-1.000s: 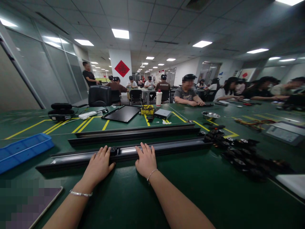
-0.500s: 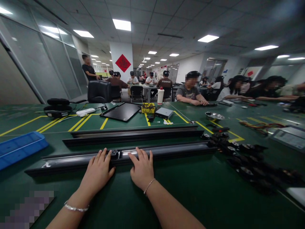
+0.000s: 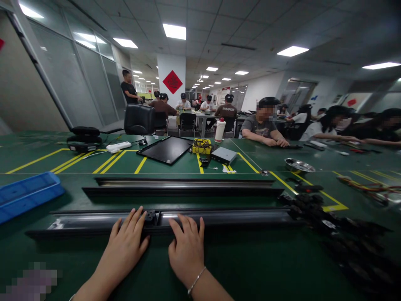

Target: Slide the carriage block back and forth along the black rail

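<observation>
A long black metal rail (image 3: 238, 217) lies across the green table (image 3: 257, 267) in front of me. My left hand (image 3: 125, 246) rests flat against its near edge, fingers stretched out over the rail. My right hand (image 3: 187, 248) lies beside it, fingers spread and touching the rail. Between my two hands a small black clip part (image 3: 152, 217) sits in the rail's channel. Neither hand holds anything. A second black rail (image 3: 184, 186) lies parallel just behind the first.
A blue plastic tray (image 3: 26, 193) sits at the left. A pile of small black parts (image 3: 332, 225) lies at the right end of the rails. Farther back are a black tablet (image 3: 166, 149), a yellow box (image 3: 202, 146), a metal bowl (image 3: 300, 165). Other people sit at tables beyond.
The view has shifted, so hands and rail appear lower in frame. Both hands stay flat on the near rail; the right hand has slid slightly left toward the clip part.
</observation>
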Action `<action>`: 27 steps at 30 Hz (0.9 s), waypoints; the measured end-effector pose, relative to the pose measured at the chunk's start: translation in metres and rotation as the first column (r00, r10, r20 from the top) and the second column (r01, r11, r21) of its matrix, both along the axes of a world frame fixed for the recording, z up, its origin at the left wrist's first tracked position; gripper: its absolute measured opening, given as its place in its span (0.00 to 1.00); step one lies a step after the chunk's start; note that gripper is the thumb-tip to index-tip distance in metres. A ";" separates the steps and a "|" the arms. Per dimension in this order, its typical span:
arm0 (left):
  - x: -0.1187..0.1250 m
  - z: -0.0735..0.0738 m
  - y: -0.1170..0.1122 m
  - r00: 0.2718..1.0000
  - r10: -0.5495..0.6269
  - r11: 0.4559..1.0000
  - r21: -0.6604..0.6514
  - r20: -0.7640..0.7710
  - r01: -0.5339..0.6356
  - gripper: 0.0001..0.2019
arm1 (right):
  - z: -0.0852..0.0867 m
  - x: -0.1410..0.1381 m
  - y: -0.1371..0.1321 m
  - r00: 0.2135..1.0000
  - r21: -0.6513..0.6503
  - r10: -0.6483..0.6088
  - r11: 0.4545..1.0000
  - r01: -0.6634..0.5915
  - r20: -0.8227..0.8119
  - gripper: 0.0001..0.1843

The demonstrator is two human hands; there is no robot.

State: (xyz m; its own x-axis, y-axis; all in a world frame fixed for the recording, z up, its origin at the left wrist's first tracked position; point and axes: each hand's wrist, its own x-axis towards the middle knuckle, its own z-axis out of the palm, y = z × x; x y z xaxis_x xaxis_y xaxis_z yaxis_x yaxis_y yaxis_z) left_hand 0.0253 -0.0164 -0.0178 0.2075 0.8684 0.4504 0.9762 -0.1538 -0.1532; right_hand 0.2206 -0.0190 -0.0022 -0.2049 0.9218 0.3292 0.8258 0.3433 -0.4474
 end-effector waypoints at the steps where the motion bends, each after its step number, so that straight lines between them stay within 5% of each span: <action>1: 0.000 0.000 0.000 1.000 -0.010 1.000 0.002 -0.001 0.010 0.25 | 0.000 0.000 0.000 1.000 0.005 0.003 1.000 -0.003 -0.008 0.25; 27: 0.005 0.006 -0.005 0.993 -0.063 0.995 -0.073 0.103 0.071 0.26 | 0.001 0.005 -0.001 0.988 0.056 0.014 0.998 -0.022 0.151 0.27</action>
